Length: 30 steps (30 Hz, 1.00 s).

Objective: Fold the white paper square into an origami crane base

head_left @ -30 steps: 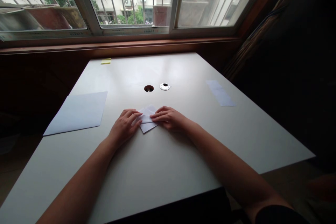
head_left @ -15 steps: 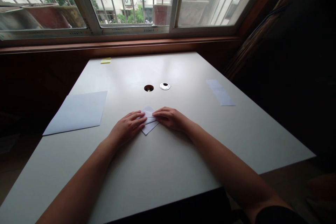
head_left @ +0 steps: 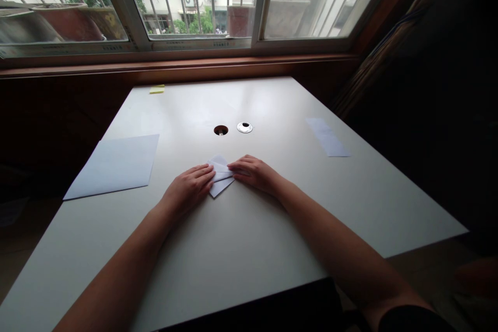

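A small folded piece of white paper (head_left: 220,182) lies on the white table (head_left: 241,238) between my two hands. My left hand (head_left: 190,187) rests flat on its left part, fingers stretched out and pressing down. From the other side my right hand (head_left: 253,172) covers the paper's right part, fingers together and extended, with the fingertips on a fold. The fingertips of both hands nearly meet over the paper. Much of the paper is hidden under the hands.
A flat white sheet (head_left: 114,165) lies at the left of the table. A narrow paper strip (head_left: 327,137) lies at the right. A cable hole (head_left: 220,129) and its round cap (head_left: 245,127) sit beyond the hands. A yellow note pad (head_left: 156,90) lies at the far edge below the window.
Both hands have slid slightly away from me on the folded paper, and the left hand's fingers have flattened out over it. The paper looks more tightly folded.
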### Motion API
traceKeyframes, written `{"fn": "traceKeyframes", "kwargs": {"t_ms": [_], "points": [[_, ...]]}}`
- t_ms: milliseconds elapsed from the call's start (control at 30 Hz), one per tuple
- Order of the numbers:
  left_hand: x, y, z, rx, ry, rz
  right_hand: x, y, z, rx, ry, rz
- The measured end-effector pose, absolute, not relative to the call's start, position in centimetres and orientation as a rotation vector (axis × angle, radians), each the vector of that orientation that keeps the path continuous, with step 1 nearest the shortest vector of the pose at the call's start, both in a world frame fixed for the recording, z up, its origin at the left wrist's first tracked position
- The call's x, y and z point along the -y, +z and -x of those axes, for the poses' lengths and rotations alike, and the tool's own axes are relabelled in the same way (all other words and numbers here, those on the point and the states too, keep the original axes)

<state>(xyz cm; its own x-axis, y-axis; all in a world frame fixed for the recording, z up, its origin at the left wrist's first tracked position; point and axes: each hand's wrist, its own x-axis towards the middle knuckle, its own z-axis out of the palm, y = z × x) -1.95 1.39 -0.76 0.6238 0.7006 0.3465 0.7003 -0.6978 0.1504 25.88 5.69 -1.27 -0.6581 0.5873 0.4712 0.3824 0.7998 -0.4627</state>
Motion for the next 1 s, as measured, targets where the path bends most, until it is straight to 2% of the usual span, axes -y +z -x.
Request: {"fn": "traceKeyframes", "kwargs": {"t_ms": [1000], "points": [[-1.3, -0.6, 1.7, -1.189, 0.758, -2.888, -4.3, -0.5, -24.1, 2.368, 0.171, 0.703]]}}
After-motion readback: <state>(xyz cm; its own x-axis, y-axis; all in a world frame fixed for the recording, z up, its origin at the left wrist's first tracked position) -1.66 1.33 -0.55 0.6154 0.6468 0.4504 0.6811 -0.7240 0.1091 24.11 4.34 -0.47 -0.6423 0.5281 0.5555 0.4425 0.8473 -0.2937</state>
